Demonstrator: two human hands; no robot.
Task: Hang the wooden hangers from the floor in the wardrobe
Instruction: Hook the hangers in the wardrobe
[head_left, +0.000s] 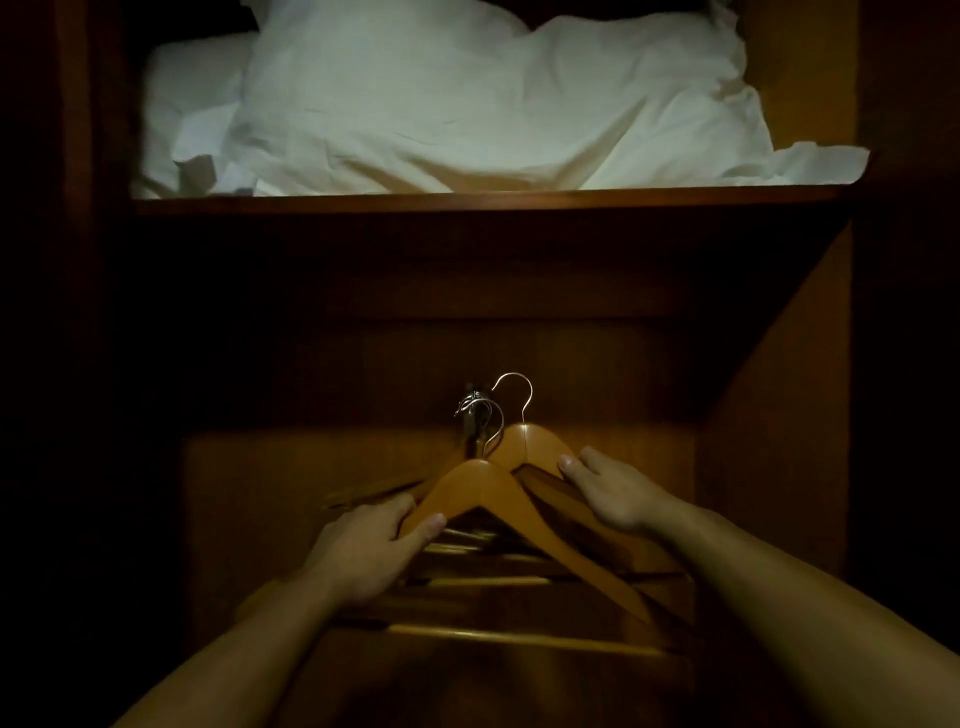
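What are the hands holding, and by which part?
Left hand grips the left arm of the front hanger; right hand the right arm of the rear hanger.

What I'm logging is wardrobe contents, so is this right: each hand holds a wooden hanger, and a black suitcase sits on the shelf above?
Not quite. The head view shows white bedding on the shelf, not a black suitcase. The rest stands: the left hand holds the front hanger and the right hand holds the rear hanger.
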